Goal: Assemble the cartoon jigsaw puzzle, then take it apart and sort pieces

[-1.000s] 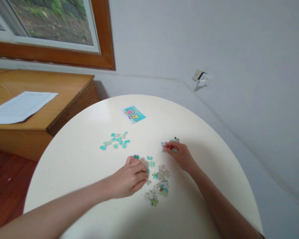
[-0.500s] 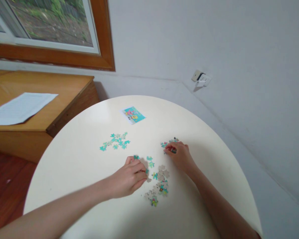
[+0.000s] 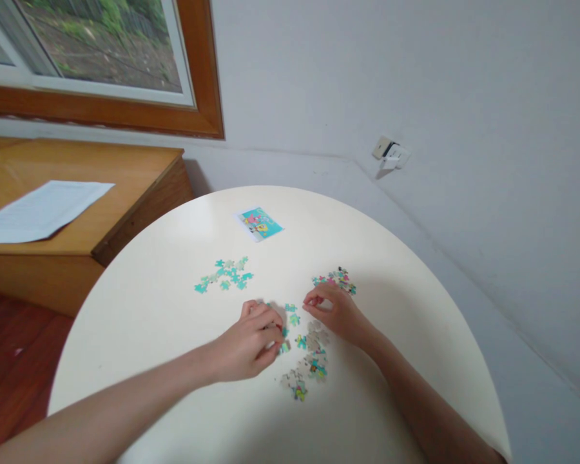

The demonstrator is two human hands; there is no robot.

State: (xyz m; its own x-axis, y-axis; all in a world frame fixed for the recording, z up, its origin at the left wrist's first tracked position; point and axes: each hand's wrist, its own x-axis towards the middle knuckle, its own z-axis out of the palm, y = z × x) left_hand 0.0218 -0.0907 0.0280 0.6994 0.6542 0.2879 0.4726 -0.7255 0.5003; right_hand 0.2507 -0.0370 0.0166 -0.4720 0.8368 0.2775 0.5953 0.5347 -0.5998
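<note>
My left hand [image 3: 257, 340] is bent over the table with its fingers curled. A jigsaw piece [image 3: 284, 347] with green and yellow on it shows at its fingertips, and other pieces are partly hidden under the hand. My right hand [image 3: 336, 312] hovers just on the near side of a small pile of pink and teal pieces [image 3: 336, 280]. Its thumb and index finger come together at the tips, with no piece visible there. Between the hands lie loose green pieces [image 3: 294, 319]. Nearer to me is a heap of pieces [image 3: 314, 364], many grey side up.
A third group of teal pieces [image 3: 225, 276] lies left of centre on the round white table [image 3: 140, 309]. Farther back is a picture card [image 3: 260, 224]. A wooden bench [image 3: 130, 193] with paper sheets [image 3: 43, 209] stands at left, and the wall [image 3: 464, 161] is behind.
My right hand has drawn back from the right-hand pile, toward me and to the left, uncovering it. At my left fingertips, a coloured face shows where a grey piece was.
</note>
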